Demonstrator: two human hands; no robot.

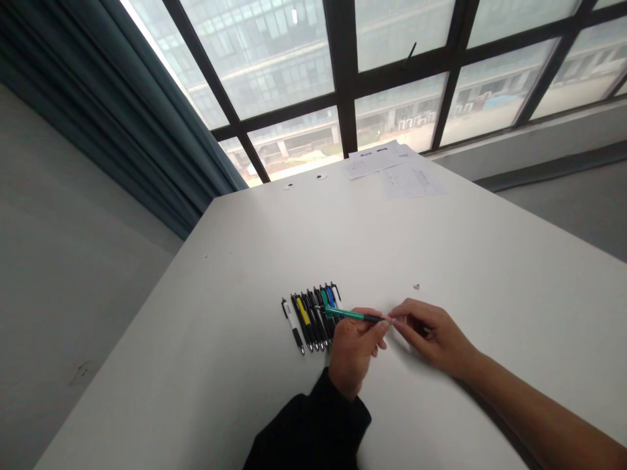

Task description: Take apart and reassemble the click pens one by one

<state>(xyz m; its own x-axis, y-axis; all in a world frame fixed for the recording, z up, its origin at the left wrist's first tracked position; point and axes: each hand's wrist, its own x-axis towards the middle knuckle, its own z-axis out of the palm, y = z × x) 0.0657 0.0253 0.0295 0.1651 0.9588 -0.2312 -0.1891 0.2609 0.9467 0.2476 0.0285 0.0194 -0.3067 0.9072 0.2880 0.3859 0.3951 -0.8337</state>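
A green ballpoint pen (pixel 349 314) with a black grip lies across the fingers of my left hand (pixel 353 352), which is closed around its grip section. Its clip end points left, over the other pens. At the tip end, the thumb and fingertips of my right hand (pixel 434 331) are pinched together; a tiny part there is too small to make out. Beneath and left of the held pen, several pens lie side by side on the table, among them a white pen (pixel 290 316), a yellow pen (pixel 303 312) and a blue pen (pixel 330 297). My left hand partly hides the row's right end.
The white table (pixel 235 281) stretches toward a dark-framed window (pixel 346 78). Printed papers (pixel 414 179) lie at its far edge, near two round table holes. A small dark mark (pixel 416 286) shows beyond my right hand. A blue curtain (pixel 147 111) hangs at the left.
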